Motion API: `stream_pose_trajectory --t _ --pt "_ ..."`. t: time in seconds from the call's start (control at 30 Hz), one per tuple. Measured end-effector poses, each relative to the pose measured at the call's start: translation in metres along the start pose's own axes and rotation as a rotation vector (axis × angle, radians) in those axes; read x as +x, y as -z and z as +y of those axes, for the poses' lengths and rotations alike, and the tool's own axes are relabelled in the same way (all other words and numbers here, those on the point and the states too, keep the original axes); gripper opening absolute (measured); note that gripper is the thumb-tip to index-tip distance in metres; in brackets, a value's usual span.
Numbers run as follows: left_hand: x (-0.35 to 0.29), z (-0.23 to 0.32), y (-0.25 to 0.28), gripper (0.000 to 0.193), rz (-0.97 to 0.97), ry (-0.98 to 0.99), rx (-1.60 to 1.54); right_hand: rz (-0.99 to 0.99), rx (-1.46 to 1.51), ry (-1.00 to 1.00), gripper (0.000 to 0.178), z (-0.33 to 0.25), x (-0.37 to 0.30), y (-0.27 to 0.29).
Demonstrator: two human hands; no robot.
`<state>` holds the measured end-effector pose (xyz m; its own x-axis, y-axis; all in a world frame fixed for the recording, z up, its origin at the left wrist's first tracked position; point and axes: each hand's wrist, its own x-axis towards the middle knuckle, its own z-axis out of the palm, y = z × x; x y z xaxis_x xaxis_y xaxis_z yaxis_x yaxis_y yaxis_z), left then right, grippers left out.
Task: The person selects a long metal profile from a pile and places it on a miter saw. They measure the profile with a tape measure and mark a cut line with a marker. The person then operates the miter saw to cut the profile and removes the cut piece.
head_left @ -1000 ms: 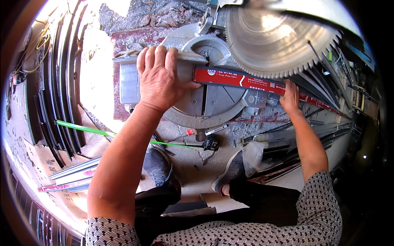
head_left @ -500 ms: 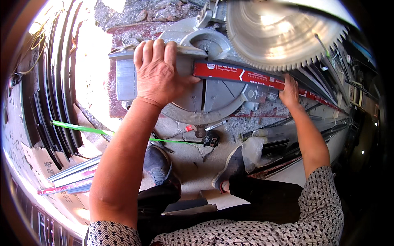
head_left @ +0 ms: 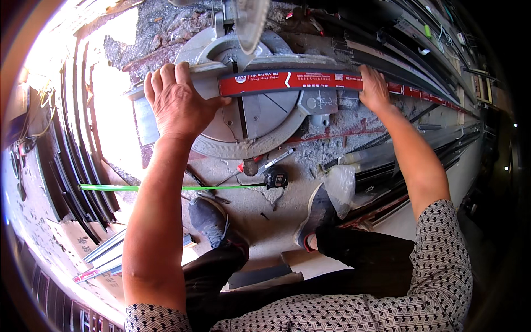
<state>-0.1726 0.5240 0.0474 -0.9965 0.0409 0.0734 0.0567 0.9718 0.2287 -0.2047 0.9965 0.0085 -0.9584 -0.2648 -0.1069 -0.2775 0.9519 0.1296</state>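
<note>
A long profile bar with red printed film [head_left: 310, 81] lies across the round table of a mitre saw [head_left: 260, 119], along its metal fence. My left hand [head_left: 180, 105] hooks its fingers over the left part of the fence, its thumb stretched to the bar's left end. Farther right, my right hand [head_left: 375, 91] grips the bar from its near side, fingers over the top; part of that grip is hidden. The toothed saw blade [head_left: 251, 25] stands raised above the fence, clear of the bar, seen nearly edge-on.
Beneath the saw lie a black tape measure [head_left: 276, 176] with its green tape [head_left: 221, 188] drawn out leftward, and a marker pen [head_left: 277, 159]. Dark profiles [head_left: 83, 138] stand in rows at left; more lie at right beside plastic wrap [head_left: 338, 191]. Metal shavings cover the ground behind the saw.
The bar has swung from a slant to lie along the fence, its right part moving away from me with my right hand. The blade now appears narrower and farther left; the view has shifted too.
</note>
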Motion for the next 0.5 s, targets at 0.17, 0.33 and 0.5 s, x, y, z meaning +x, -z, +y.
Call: stream_pose_trajectory --t 0.17,0.33,0.5 --pt "0.001 0.005 0.005 0.096 -0.067 0.035 0.050 0.012 0.006 0.014 0.049 0.002 -0.001 0.000" --pt "0.002 0.007 0.006 0.102 -0.112 0.069 0.065 0.020 0.006 0.032 0.048 0.005 -0.001 -0.002" --pt "0.002 0.013 0.010 0.105 -0.140 0.106 0.095 0.037 0.029 0.030 0.049 0.013 -0.005 -0.001"
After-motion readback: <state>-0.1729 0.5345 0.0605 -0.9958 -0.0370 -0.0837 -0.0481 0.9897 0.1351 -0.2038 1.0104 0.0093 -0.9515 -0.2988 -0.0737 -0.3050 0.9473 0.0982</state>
